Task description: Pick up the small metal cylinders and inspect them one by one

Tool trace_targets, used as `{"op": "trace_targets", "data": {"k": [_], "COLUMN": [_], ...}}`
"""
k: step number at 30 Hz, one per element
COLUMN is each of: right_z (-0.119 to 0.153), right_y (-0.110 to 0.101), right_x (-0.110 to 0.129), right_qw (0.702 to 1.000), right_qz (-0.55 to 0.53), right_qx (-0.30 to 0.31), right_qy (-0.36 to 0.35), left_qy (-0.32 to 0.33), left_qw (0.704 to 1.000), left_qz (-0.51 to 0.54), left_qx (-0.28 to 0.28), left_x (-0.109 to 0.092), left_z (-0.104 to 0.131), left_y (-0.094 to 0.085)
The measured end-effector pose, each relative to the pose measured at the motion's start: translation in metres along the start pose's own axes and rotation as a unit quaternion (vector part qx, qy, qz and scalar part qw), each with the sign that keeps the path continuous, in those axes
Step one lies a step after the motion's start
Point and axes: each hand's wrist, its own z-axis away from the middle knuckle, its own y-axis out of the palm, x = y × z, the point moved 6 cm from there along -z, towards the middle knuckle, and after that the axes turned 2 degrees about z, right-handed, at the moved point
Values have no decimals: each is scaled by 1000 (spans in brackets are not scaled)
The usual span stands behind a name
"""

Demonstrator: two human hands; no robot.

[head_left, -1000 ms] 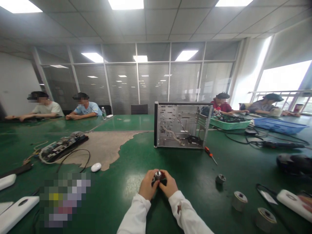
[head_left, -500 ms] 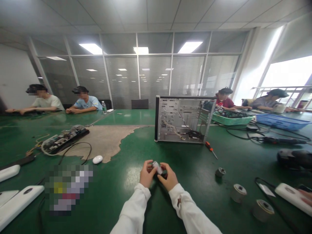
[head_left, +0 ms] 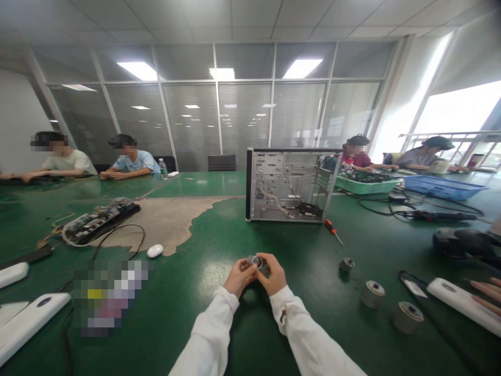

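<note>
Between the fingertips of both my hands is a small grey metal cylinder (head_left: 255,260), its round end with a pale ring facing up toward me. My left hand (head_left: 238,278) is closed on its left side, thumb across the near face. My right hand (head_left: 273,274) grips it from the right with thumb and forefinger. Something small and reddish shows by the right fingers, too little to make out. To the right stand three similar grey cylinders: a small one (head_left: 346,265), a larger one (head_left: 372,294) and another large one (head_left: 407,317).
Beyond my hands stands an open computer case (head_left: 289,185), with a screwdriver (head_left: 333,232) beside it. A green basket (head_left: 368,185), blue basket (head_left: 444,187) and cables lie right. An electronic assembly (head_left: 99,222) lies left. Other people sit around; another person's fingers (head_left: 485,292) show at right.
The cylinder has turned in my fingers, from its pale side showing to its ringed end facing me. Both hands stay close together. The camera view has shifted slightly.
</note>
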Motion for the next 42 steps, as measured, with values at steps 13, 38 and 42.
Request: {"op": "trace_targets", "data": {"k": [13, 38, 42], "right_z": [4, 4, 3], "right_y": [2, -2, -1], "right_x": [-5, -39, -45], "right_qw": [998, 942, 935], "right_qz": [-43, -229, -246], "right_qx": [23, 9, -11], "right_qy": [34, 244, 257], "left_qy": [-99, -97, -27], "left_qw": [992, 984, 984], "left_qz": [60, 133, 137], "left_qx": [50, 65, 108], "left_x": [10, -8, -14], "left_z": [5, 13, 13], "left_y": [2, 6, 9]}}
